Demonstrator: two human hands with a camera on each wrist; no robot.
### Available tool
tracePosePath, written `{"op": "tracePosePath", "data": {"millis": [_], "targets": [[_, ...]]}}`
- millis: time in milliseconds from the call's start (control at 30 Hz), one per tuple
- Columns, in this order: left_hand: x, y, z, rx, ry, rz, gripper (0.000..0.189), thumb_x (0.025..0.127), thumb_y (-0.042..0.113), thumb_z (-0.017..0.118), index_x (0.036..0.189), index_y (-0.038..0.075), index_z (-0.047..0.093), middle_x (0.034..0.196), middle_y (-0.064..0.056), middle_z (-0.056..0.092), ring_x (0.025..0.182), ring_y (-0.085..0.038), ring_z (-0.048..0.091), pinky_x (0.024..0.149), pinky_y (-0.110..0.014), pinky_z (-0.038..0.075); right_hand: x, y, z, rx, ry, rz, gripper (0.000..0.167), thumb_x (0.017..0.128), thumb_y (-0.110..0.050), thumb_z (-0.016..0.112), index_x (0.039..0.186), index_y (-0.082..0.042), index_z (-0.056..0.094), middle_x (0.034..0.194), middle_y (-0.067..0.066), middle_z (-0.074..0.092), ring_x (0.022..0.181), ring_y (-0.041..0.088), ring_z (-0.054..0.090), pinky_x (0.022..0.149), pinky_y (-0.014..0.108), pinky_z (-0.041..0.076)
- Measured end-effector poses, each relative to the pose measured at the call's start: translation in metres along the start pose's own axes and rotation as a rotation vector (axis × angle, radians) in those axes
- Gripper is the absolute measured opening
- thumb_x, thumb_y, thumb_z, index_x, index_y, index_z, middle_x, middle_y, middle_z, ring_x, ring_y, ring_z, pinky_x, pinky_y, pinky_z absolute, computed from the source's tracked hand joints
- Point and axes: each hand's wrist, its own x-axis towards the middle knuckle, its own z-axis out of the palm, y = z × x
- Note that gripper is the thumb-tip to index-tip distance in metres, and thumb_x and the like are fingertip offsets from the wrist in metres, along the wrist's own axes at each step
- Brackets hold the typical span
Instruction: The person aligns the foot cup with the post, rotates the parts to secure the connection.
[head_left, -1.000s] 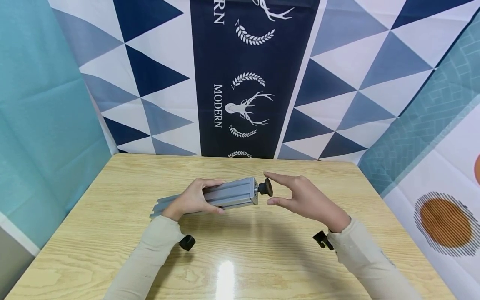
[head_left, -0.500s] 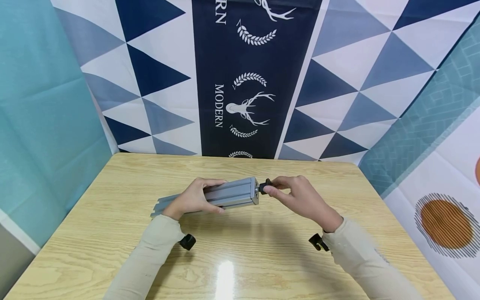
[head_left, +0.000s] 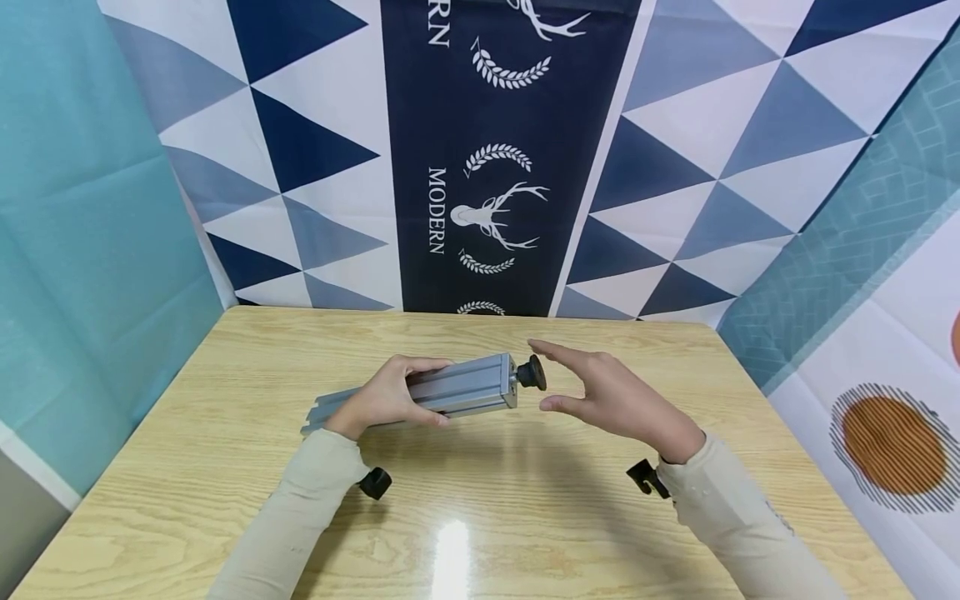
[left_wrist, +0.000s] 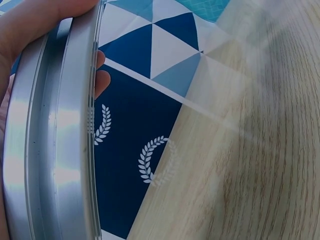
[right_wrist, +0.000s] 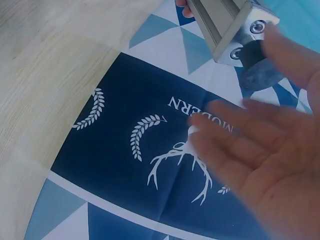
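My left hand grips a silver aluminium profile around its middle, thumb on the near side. The profile is held tilted above the table, its right end higher. In the left wrist view, a long groove runs down the aluminium profile. From its right end plate sticks out a black round levelling foot; the right wrist view shows the foot beside bolts in the plate. My right hand is just right of the foot, thumb and fingers spread apart and holding nothing.
A wooden table lies below, with a bright glare near its front. Patterned cloth hangs behind it, and teal cloth on the left. A black camera mount sits at each wrist, the left mount and the right mount.
Half a second ago my right fingers pinched the levelling foot; now they have let go and spread, slightly to the right. My left hand and the profile have stayed in place.
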Motion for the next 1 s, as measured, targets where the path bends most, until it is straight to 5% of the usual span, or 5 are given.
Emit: {"op": "tracePosePath", "data": {"millis": [167,400,600,800,1000], "targets": [[0.0,-0.001,0.0,0.0,-0.002,0.0,0.074,0.064,0.02,0.09,0.131,0.01,0.061,0.128,-0.007,0.061,0.104,-0.017,0.061,0.09,-0.038,0.047,0.001,0.0,0.001,0.014,0.046,-0.124,0.065,0.085,-0.009,0.072,0.144,-0.017,0.045,0.14,0.003,0.052,0.12,0.017,0.056,0.096,0.041,0.047],[-0.003,0.001,0.002,0.001,-0.008,-0.003,0.075,0.063,0.02,0.09,0.131,0.009,0.06,0.134,-0.008,0.056,0.107,-0.019,0.06,0.091,-0.039,0.047,0.003,-0.001,0.01,0.018,0.095,-0.005,0.038,0.096,-0.038,0.057,0.116,-0.007,0.068,0.102,0.004,0.072,0.061,0.002,0.06,0.07,0.033,0.05],[-0.002,0.002,0.003,0.016,-0.008,-0.01,0.075,0.064,0.018,0.09,0.131,0.008,0.06,0.138,-0.009,0.053,0.11,-0.02,0.059,0.093,-0.04,0.046,0.005,0.0,0.013,0.027,0.094,0.076,0.04,0.1,-0.041,0.048,0.097,-0.011,0.073,0.087,-0.003,0.073,0.093,0.023,0.069,0.082,0.047,0.052],[0.001,0.001,0.003,0.011,0.006,0.002,0.073,0.064,0.016,0.09,0.131,0.009,0.06,0.13,-0.008,0.06,0.106,-0.019,0.061,0.092,-0.04,0.046,0.002,0.002,0.007,0.024,0.05,0.08,0.05,0.1,-0.045,0.045,0.125,-0.005,0.063,0.11,0.007,0.07,0.102,0.027,0.066,0.086,0.049,0.05],[0.001,0.0,0.002,0.019,0.011,-0.007,0.075,0.064,0.022,0.09,0.131,0.009,0.06,0.127,-0.008,0.061,0.103,-0.018,0.061,0.09,-0.038,0.047,-0.002,0.005,0.002,0.034,0.029,-0.049,0.068,0.088,-0.027,0.07,0.148,-0.018,0.038,0.146,0.003,0.045,0.13,0.025,0.047,0.101,0.048,0.041]]}}
